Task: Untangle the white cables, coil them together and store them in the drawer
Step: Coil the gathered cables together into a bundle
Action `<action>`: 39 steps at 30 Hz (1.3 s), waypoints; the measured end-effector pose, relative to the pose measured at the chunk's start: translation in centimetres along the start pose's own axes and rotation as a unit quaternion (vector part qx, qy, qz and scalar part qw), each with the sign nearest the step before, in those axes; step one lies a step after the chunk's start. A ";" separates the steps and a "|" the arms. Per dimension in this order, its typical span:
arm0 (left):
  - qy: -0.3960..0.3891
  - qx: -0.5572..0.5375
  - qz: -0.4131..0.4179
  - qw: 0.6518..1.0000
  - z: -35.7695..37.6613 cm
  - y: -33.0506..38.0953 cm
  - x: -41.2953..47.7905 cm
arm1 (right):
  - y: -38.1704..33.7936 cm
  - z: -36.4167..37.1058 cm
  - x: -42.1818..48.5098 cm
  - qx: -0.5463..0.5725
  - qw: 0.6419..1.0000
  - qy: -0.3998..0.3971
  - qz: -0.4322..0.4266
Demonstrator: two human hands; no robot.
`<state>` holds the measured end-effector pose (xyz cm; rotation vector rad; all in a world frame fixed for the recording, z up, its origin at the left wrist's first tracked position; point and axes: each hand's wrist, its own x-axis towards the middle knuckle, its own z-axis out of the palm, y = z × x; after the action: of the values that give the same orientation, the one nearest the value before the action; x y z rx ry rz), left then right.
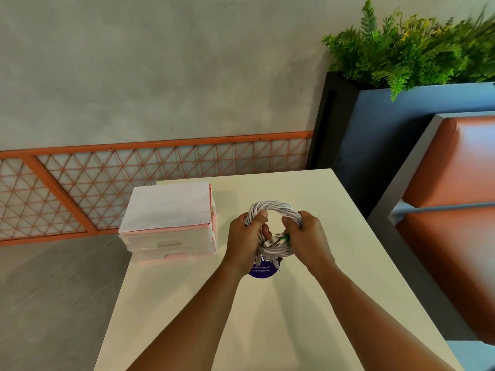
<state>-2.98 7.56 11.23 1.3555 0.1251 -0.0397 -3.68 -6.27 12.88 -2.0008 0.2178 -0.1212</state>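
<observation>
White cables coiled, left hand gripping, right hand too (thumbs wrapped)

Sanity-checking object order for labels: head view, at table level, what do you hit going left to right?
Drawer box → left hand → coil of white cables → right hand → orange seat. Purple sticker left out: it sits under the hands, so its place is unclear.

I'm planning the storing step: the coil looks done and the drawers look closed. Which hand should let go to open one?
Left, probably. The drawer unit stands left of the coil, beside the left hand. The right hand grips the coil's other side and could hold it alone.
</observation>
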 end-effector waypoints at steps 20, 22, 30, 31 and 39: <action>0.040 0.136 0.187 0.972 -0.3 0.5 1.4 | -0.5 -0.7 -0.6 0.384 0.873 -0.241 0.178; 0.041 0.142 0.193 0.970 -0.4 0.6 1.5 | -0.4 -0.6 -0.7 0.369 0.878 -0.254 0.170; 0.044 0.078 0.097 0.991 -1.1 0.8 1.6 | 0.5 0.2 -0.8 0.286 0.922 -0.246 0.094; 0.044 0.041 0.061 0.996 -1.1 0.8 1.7 | 0.5 0.2 -0.9 0.285 0.921 -0.247 0.094; -0.001 0.134 0.160 0.978 -1.0 1.2 0.9 | 1.1 0.8 -1.0 0.307 0.905 -0.230 0.183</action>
<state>-2.00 8.83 12.04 1.6311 -0.1056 0.2200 -4.65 -5.78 11.58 -1.2813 0.2126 0.4694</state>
